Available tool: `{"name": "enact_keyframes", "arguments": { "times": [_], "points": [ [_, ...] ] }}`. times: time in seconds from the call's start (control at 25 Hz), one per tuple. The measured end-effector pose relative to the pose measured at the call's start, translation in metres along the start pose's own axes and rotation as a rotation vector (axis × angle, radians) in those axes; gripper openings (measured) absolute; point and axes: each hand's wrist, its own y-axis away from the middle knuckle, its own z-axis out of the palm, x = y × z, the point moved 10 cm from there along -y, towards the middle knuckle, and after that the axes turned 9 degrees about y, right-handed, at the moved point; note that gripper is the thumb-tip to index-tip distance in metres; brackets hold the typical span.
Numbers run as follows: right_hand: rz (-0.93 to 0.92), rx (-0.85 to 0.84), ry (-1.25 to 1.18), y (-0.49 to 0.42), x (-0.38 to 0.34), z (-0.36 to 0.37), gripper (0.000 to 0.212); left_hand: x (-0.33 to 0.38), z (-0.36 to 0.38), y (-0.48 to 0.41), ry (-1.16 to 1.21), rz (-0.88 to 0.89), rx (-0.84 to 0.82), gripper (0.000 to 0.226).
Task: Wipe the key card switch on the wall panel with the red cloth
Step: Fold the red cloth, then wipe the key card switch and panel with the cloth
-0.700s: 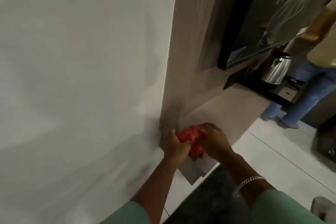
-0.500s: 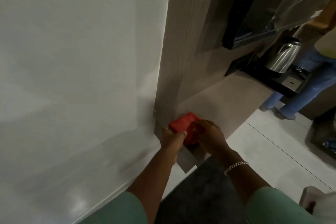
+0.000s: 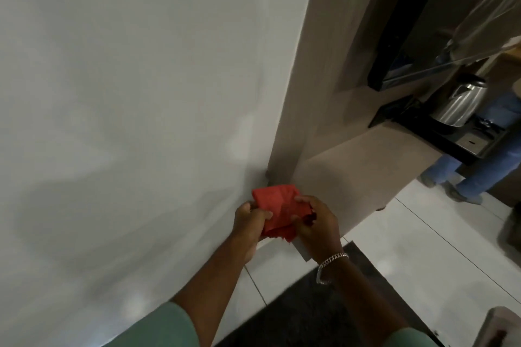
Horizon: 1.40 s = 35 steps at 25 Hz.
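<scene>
The left hand (image 3: 249,221) grips the near left edge of the red cloth (image 3: 277,207), thumb on top and fingers curled under it; the right hand (image 3: 315,224) pinches the cloth's right side, fingertips pressed into the fabric, a frayed corner of it hanging below between the two palms; both hands are closed on the cloth and hold it bunched and folded in front of the wall corner. A silver chain bracelet (image 3: 329,260) sits on the right wrist; pale green sleeves (image 3: 166,327) cover both upper arms at the bottom edge of the view. The key card switch cannot be made out here; a small grey flat piece (image 3: 304,251) shows just below the right hand, partly hidden by it, and what it is cannot be told.

Behind the cloth, a smooth off-white wall (image 3: 141,93) fills the left half of the view and meets a brown wood-grain panel (image 3: 318,51) at a vertical corner; the cloth is held just at the foot of that corner. To the right the panel steps out into a low brown ledge (image 3: 361,177). Beyond it a black tray (image 3: 439,135) carries a shiny steel kettle (image 3: 459,104); above hangs a dark-framed mirror (image 3: 423,36). Another person's legs in blue jeans (image 3: 485,166) stand beside the tray. The floor is pale glossy tile (image 3: 437,248) with thin dark joints; a dark mat (image 3: 324,313) lies under the arms.
</scene>
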Motion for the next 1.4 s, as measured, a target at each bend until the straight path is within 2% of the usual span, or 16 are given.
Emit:
{"name": "enact_keyframes", "arguments": {
  "times": [0.08, 0.24, 0.4, 0.6, 0.68, 0.84, 1.0, 1.08, 1.16, 1.24, 1.4],
  "points": [
    [-0.060, 0.026, 0.027, 0.014, -0.046, 0.006, 0.037, 0.031, -0.032, 0.027, -0.010, 0.075, 0.022, 0.029],
    [-0.348, 0.148, 0.128, 0.056, -0.191, 0.005, 0.049, 0.105, -0.095, 0.097, -0.065, 0.262, 0.013, 0.027],
    [-0.554, 0.107, 0.127, 0.110, -0.308, 0.016, 0.057, 0.179, -0.146, 0.188, -0.005, 0.420, -0.083, 0.035],
    [-0.969, 0.398, -0.004, 0.202, -0.450, -0.004, 0.060, 0.265, -0.229, 0.311, 0.123, 0.603, -0.132, 0.043],
    [-1.087, 0.489, -0.021, 0.232, -0.493, -0.003, 0.062, 0.292, -0.259, 0.356, 0.084, 0.688, -0.105, 0.042],
    [-1.205, 0.575, -0.131, 0.272, -0.571, 0.009, 0.061, 0.341, -0.311, 0.433, -0.145, 0.937, 0.074, 0.035],
    [-1.122, 0.639, -0.254, 0.278, -0.626, 0.006, 0.056, 0.378, -0.352, 0.499, -0.193, 1.248, 0.221, 0.045],
    [-1.088, 0.649, -0.266, 0.273, -0.644, 0.010, 0.051, 0.392, -0.379, 0.534, -0.339, 1.487, 0.455, 0.049],
    [-1.061, 0.656, -0.195, 0.270, -0.659, 0.019, 0.048, 0.405, -0.392, 0.558, -0.741, 1.689, 0.761, 0.056],
    [-1.015, 0.661, -0.110, 0.264, -0.665, 0.031, 0.050, 0.417, -0.402, 0.548, -1.114, 1.705, 0.903, 0.065],
    [-1.012, 0.714, -0.113, 0.253, -0.651, 0.043, 0.054, 0.443, -0.432, 0.500, -1.546, 1.544, 1.086, 0.069]
  ]
}}
